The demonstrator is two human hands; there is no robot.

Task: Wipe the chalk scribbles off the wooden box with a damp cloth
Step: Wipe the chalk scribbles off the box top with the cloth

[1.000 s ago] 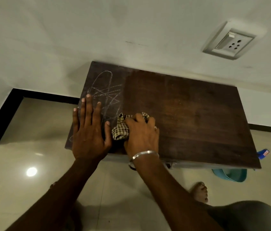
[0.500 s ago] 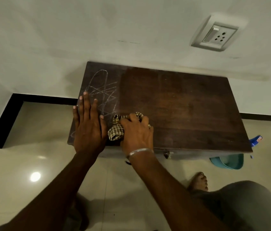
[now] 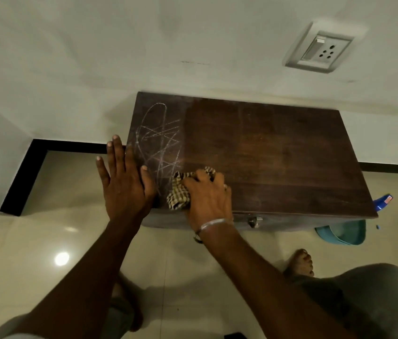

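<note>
A dark wooden box [image 3: 278,155] stands on the floor against the wall. White chalk scribbles [image 3: 158,135] cover the left end of its lid; the rest of the lid looks bare. My right hand [image 3: 207,196] presses a crumpled checked cloth [image 3: 179,192] onto the lid near the front edge, just right of the scribbles. My left hand [image 3: 124,182] lies flat with fingers spread on the lid's front left corner, partly hanging over the left edge. A metal latch [image 3: 254,221] shows on the box front.
A teal basin [image 3: 342,233] and a blue bottle [image 3: 382,201] sit on the floor by the box's right end. A wall socket [image 3: 320,51] is above. My bare foot [image 3: 300,263] and knee are at lower right on glossy tiles.
My left hand has slid left toward the lid's edge, uncovering more of the scribbles. My right hand with the cloth stays at about the same spot on the lid.
</note>
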